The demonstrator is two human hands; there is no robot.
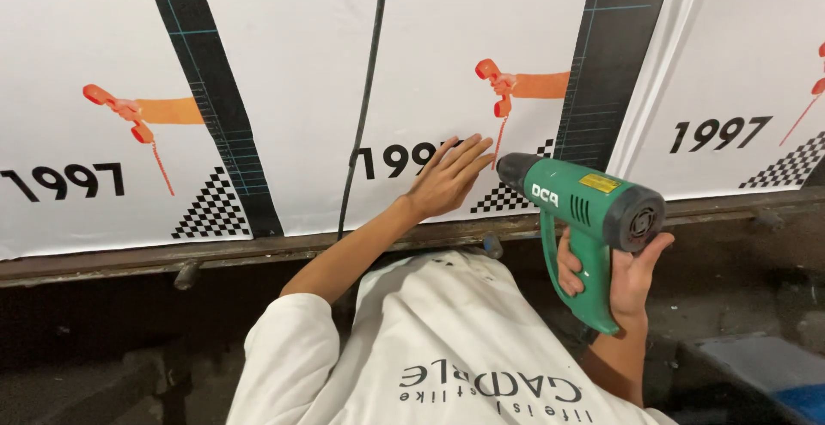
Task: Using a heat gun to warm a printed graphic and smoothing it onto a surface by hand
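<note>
Head view — left hand (447, 180) flat, fingers spread, pressing the white printed vinyl sheet (301, 90). Right hand (620, 275) wrapped around the green heat gun (593, 219) grip — nozzle points left, just beside the left fingertips.
</note>
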